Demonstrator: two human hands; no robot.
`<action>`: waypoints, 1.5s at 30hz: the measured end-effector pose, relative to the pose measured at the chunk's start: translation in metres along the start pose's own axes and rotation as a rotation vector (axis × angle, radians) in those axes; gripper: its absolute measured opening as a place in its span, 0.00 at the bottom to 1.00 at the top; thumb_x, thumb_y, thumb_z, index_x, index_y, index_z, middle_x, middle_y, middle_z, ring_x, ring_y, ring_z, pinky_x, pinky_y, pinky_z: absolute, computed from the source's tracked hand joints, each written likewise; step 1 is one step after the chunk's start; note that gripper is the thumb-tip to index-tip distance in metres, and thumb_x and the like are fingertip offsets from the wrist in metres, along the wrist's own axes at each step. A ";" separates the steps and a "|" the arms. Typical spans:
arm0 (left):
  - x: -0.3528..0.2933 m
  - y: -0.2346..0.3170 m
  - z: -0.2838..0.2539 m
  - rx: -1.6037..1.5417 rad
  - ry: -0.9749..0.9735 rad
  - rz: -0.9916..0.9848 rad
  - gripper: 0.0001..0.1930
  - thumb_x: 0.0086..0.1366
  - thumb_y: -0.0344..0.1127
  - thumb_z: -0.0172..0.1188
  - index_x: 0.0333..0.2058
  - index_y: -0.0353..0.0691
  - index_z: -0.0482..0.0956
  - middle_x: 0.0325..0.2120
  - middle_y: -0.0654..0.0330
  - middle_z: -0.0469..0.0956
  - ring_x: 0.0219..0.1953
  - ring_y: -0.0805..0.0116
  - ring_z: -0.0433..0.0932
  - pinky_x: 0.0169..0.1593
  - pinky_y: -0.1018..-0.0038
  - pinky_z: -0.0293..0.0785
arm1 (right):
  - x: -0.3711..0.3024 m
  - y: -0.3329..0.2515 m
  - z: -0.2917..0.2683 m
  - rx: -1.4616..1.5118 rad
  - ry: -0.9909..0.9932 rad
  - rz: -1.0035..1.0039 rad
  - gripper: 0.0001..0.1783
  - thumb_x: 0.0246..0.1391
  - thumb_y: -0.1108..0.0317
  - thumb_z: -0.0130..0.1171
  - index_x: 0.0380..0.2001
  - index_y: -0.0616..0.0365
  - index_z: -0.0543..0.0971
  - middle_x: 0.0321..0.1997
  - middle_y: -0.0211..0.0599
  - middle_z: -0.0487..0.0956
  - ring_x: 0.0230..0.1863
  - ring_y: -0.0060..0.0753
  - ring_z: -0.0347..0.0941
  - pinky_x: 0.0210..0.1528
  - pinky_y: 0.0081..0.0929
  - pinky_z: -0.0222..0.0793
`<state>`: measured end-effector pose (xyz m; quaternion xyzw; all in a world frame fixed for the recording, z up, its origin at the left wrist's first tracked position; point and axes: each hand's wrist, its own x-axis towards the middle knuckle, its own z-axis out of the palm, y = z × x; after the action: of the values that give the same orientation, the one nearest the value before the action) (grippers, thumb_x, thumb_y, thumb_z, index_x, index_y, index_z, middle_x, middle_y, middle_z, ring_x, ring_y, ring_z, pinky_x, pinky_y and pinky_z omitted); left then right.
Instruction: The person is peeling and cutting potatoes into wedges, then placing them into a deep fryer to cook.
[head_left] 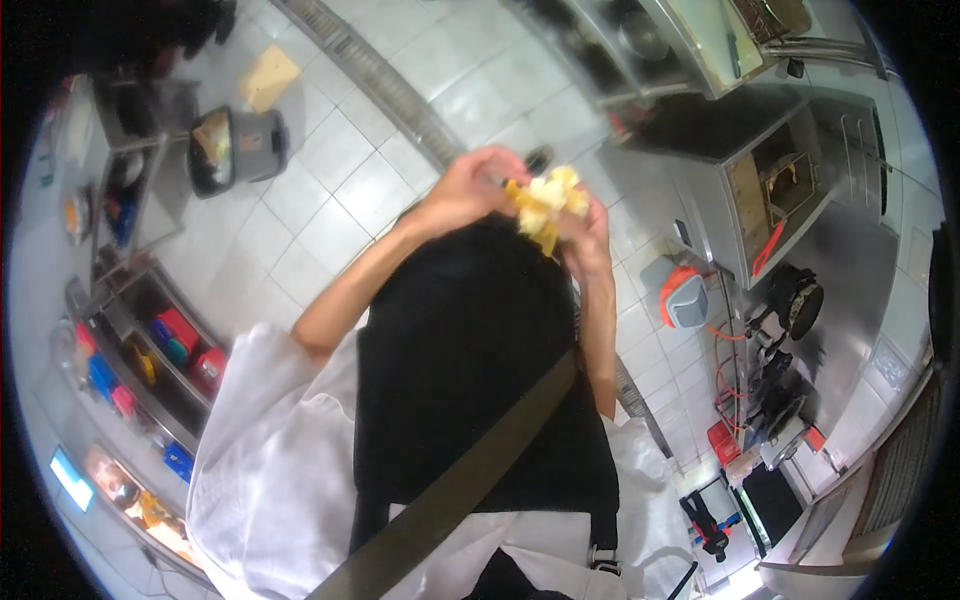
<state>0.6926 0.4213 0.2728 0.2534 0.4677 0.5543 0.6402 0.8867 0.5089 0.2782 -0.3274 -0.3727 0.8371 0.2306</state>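
In front of my black apron [480,370], both hands are raised over the tiled floor. My right hand [592,235] is closed round the right side of a ragged yellow-and-white piece of food [552,203]. It looks soft and torn, with darker yellow flaps hanging below like peel; its exact kind is blurred. From the left, my left hand [475,188] reaches to it, fingers bent and pinched at its orange-yellow edge. The fingertips of the right hand are partly hidden behind the food.
A grey bin [240,150] stands on the floor at far left, near a flat tan piece [270,78]. A metal drain grate [380,85] crosses the floor. Steel cabinets [730,190] and a grey-and-orange bucket [686,300] are on the right. Shelves with coloured containers [165,335] line the left.
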 end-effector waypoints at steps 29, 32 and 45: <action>-0.003 -0.016 0.012 -0.013 -0.029 -0.112 0.16 0.60 0.30 0.64 0.47 0.36 0.77 0.37 0.63 0.80 0.38 0.78 0.78 0.44 0.79 0.74 | -0.015 -0.039 0.002 -0.560 0.065 0.236 0.09 0.56 0.70 0.61 0.38 0.62 0.78 0.30 0.27 0.78 0.30 0.13 0.70 0.32 0.15 0.66; -0.004 -0.015 0.021 0.273 0.098 -0.129 0.14 0.60 0.33 0.64 0.44 0.35 0.79 0.33 0.63 0.81 0.35 0.77 0.78 0.41 0.77 0.74 | -0.017 -0.031 0.002 -0.732 0.112 0.245 0.10 0.55 0.68 0.61 0.36 0.64 0.79 0.29 0.33 0.79 0.31 0.19 0.73 0.34 0.18 0.70; -0.007 -0.020 0.017 0.387 0.092 -0.122 0.22 0.67 0.50 0.56 0.43 0.33 0.78 0.31 0.60 0.80 0.34 0.74 0.75 0.40 0.74 0.73 | -0.016 -0.003 0.026 -1.247 0.100 -0.382 0.08 0.53 0.71 0.56 0.35 0.60 0.79 0.34 0.46 0.77 0.37 0.52 0.71 0.43 0.41 0.68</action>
<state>0.7172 0.4130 0.2651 0.3173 0.6085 0.4256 0.5899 0.8791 0.4882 0.2997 -0.3662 -0.8289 0.3919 0.1589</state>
